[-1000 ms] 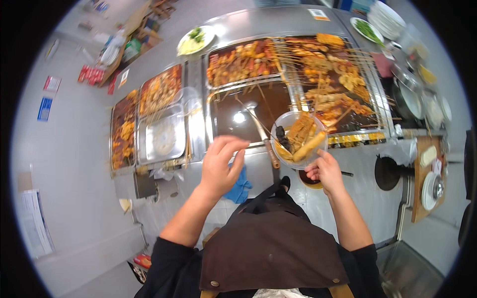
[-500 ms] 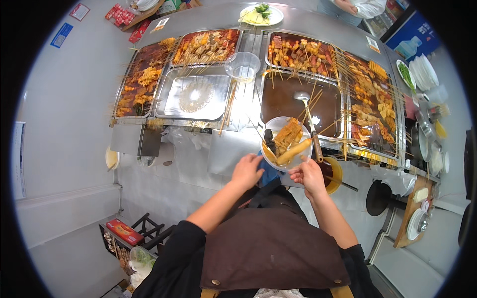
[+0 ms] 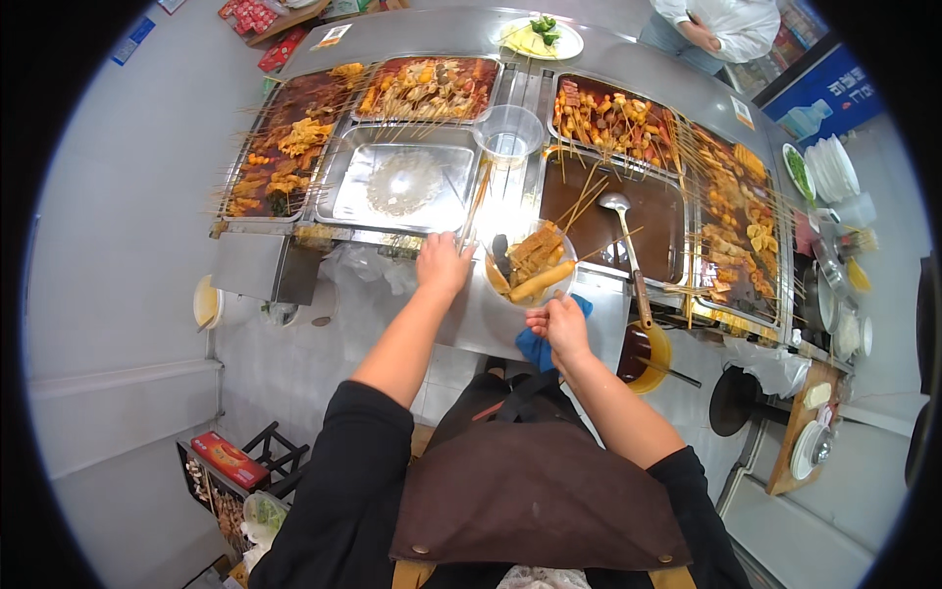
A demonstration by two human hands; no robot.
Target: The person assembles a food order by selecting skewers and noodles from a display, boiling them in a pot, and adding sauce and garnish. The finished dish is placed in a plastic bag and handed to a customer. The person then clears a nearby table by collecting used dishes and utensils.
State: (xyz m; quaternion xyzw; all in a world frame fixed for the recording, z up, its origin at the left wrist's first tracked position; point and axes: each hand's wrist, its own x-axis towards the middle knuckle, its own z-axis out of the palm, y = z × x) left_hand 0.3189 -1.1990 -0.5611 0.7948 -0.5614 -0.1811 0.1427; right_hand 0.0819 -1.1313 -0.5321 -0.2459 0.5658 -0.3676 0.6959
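My right hand (image 3: 561, 326) is closed on the near rim of a clear plastic bowl (image 3: 566, 292). Fried-looking skewers (image 3: 535, 255) fill the bowl, with a long pale yellow roll (image 3: 542, 282) at the near side and a dark piece at the left. My left hand (image 3: 444, 263) is at the counter's front edge, its fingertips by the lower end of long wooden sticks or tongs (image 3: 476, 204). Its back faces up and hides whether the fingers grip them. A ladle (image 3: 628, 236) leans in the brown sauce tray (image 3: 569, 187), right of the bowl.
Trays of sauced skewers (image 3: 285, 147) line the counter, with a bare metal tray (image 3: 368, 182) at centre left. An upturned-looking clear tub (image 3: 507, 133) stands between trays. Below the right side hangs a yellow pot (image 3: 655, 368) of dark sauce. Across the counter stands a person (image 3: 721, 34).
My left hand has moved forward from beside the bowl to the wooden sticks. The bowl, in my right hand, has shifted left relative to the sauce tray.
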